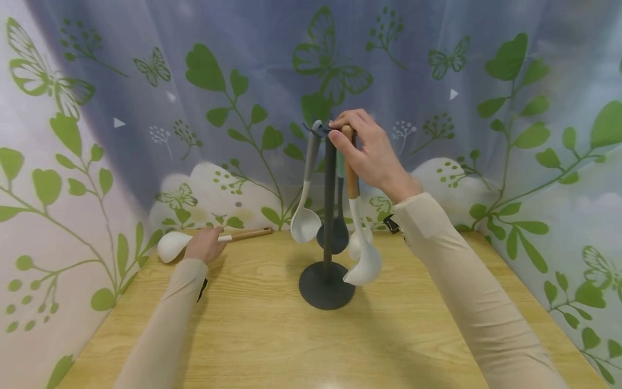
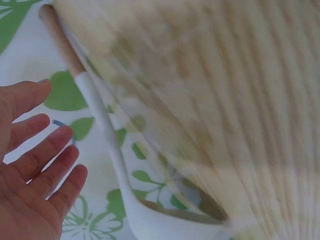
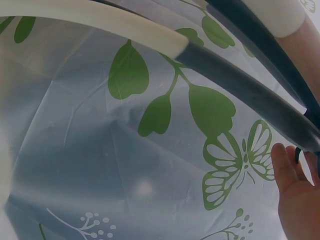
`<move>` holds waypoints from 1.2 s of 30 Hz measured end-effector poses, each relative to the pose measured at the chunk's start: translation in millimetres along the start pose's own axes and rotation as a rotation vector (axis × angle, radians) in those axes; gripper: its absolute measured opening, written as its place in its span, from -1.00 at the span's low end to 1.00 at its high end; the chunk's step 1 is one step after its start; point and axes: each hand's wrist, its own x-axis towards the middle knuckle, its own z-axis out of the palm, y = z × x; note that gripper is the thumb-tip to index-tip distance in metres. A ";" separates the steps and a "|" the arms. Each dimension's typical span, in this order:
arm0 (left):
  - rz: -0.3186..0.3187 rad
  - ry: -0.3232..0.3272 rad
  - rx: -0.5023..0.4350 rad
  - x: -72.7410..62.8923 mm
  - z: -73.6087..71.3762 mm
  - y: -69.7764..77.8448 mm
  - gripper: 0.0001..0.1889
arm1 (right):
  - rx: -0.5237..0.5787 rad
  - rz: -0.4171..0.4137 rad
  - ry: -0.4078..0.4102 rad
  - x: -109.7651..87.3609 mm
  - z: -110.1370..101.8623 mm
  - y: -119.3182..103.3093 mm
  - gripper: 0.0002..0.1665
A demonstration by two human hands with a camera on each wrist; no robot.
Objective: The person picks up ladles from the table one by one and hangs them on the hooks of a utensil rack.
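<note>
A white ladle with a wooden handle lies on the table at the far left. My left hand is over its shaft; in the left wrist view the fingers are spread beside the ladle, not wrapped round it. A dark utensil stand stands mid-table with several utensils hung on it. At its top, my right hand holds the wooden handle of a white spouted ladle between thumb and fingers. Fingertips reach the hooks. In the right wrist view, the right hand is partly cut off by the edge.
From the stand also hang a grey-handled white ladle, a dark utensil with a green handle, and another white utensil partly hidden behind the spouted ladle. A leaf-patterned curtain encloses the wooden table at the back and sides.
</note>
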 end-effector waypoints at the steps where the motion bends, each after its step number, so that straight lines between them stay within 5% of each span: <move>1: 0.004 0.004 0.019 -1.0 0.8 -2.6 -0.51 | -0.003 -0.001 0.002 -0.2 0.4 0.1 -0.13; 9: -0.080 -0.024 0.121 -9.1 2.4 -17.8 -0.48 | -0.002 0.002 0.005 -2.0 0.1 -0.1 -0.14; 20: -0.135 -0.083 0.068 -21.1 6.1 -37.5 -0.49 | -0.006 0.004 -0.002 -1.4 0.2 -1.0 -0.11; 36: -0.140 -0.189 0.076 -17.4 2.4 -41.8 -0.47 | -0.004 0.014 -0.003 -1.1 0.7 -2.6 -0.18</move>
